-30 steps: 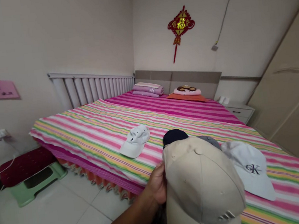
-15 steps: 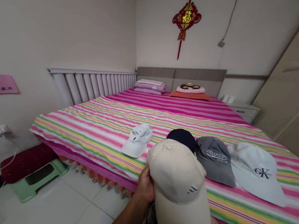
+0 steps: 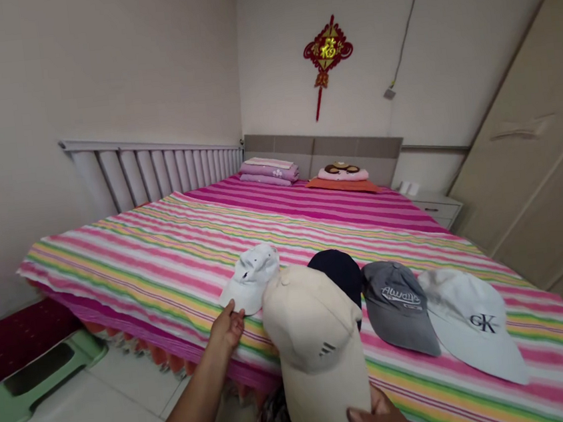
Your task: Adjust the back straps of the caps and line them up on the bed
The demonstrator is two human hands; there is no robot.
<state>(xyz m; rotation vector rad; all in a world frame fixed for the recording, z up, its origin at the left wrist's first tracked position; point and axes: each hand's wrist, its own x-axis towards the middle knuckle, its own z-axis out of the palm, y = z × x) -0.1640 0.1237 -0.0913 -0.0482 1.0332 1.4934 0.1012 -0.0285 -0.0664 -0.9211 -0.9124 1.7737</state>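
My right hand [image 3: 381, 419] grips the brim of a beige baseball cap [image 3: 308, 322], thumb on top. This cap is held in front of me above the near bed edge, with a small dark striped logo on its front. My left hand [image 3: 227, 327] is at the brim of a small white cap [image 3: 252, 278], its fingers closed on the brim edge. The white cap lies on the bed. Partly hidden behind the beige cap is a dark navy cap [image 3: 338, 269]. Right of it lie a grey cap [image 3: 397, 306] with white lettering and a white cap with black letters [image 3: 474, 325].
A striped sheet covers the bed [image 3: 155, 251]. Folded purple bedding [image 3: 270, 172] and an orange-and-pink stack [image 3: 343, 177] lie near the headboard. A green stool [image 3: 43, 384] stands on the floor at left; a nightstand [image 3: 435, 208] is at the far right.
My left hand has let go of the beige cap and moved left to the small white cap's brim. My right hand keeps the beige cap. The view has turned slightly right.
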